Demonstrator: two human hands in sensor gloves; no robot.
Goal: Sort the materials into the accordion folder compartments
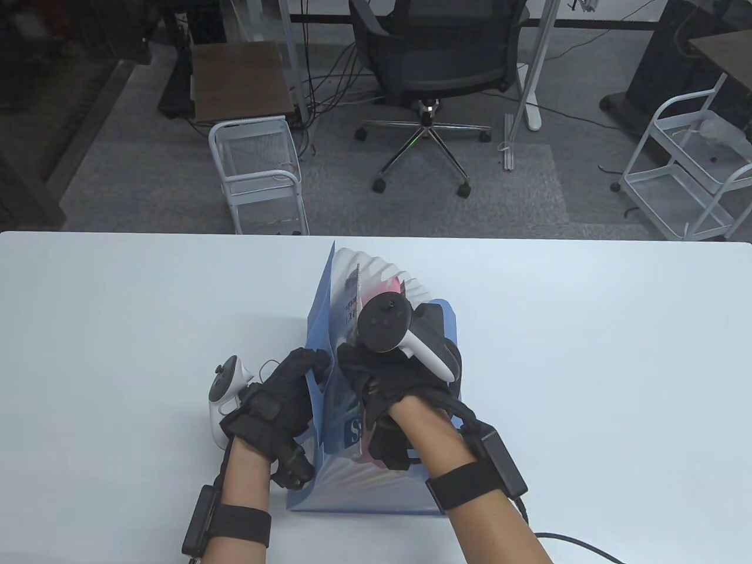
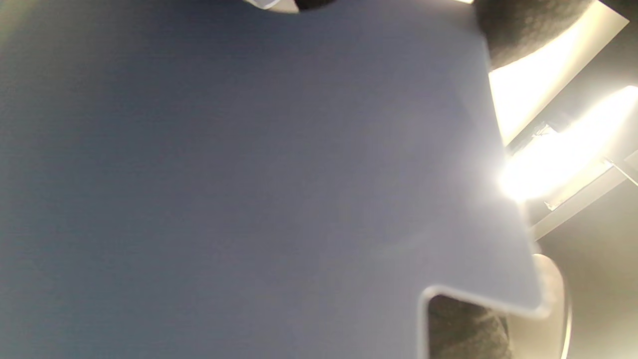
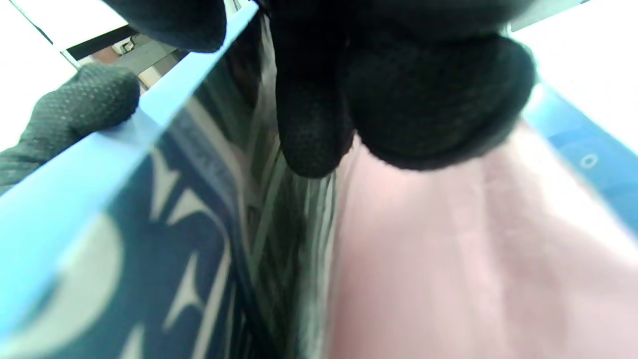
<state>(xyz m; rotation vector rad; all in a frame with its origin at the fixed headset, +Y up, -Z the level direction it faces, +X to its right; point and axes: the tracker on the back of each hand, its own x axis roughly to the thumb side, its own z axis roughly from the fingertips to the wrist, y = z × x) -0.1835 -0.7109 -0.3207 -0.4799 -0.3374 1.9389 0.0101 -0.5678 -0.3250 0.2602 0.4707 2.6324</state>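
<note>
Accordion folder (image 1: pixel 376 487) stands fanned open mid-counter (image 1: pixel 587 352), a printed booklet (image 1: pixel 348 305) and pink sheet (image 1: pixel 392 288) already in pockets, my left hand (image 1: pixel 276 405) gripping its left blue cover, my right hand (image 1: pixel 405 370) fingers curled down inside the pockets, loose materials none in view, so sorting looks nearly done.

The accordion folder (image 1: pixel 376 476) stands on the table (image 1: pixel 117 329), near the table's near edge and about midway across. Its pockets fan open from near to far. The left hand (image 1: pixel 276 405) sits at the folder's left wall, fingers on that wall's top edge. The right hand (image 1: pixel 399 376) is over the open top, just right of the left hand, fingers down among the pockets. A printed booklet (image 1: pixel 343 423) stands in a left-side pocket, and a plain sheet (image 1: pixel 393 288) stands in a pocket to its right. Beyond the table's far edge stands an office chair (image 1: pixel 435 64), with a wire cart (image 1: pixel 258 170) to its left and another cart (image 1: pixel 687 170) far right.
</note>
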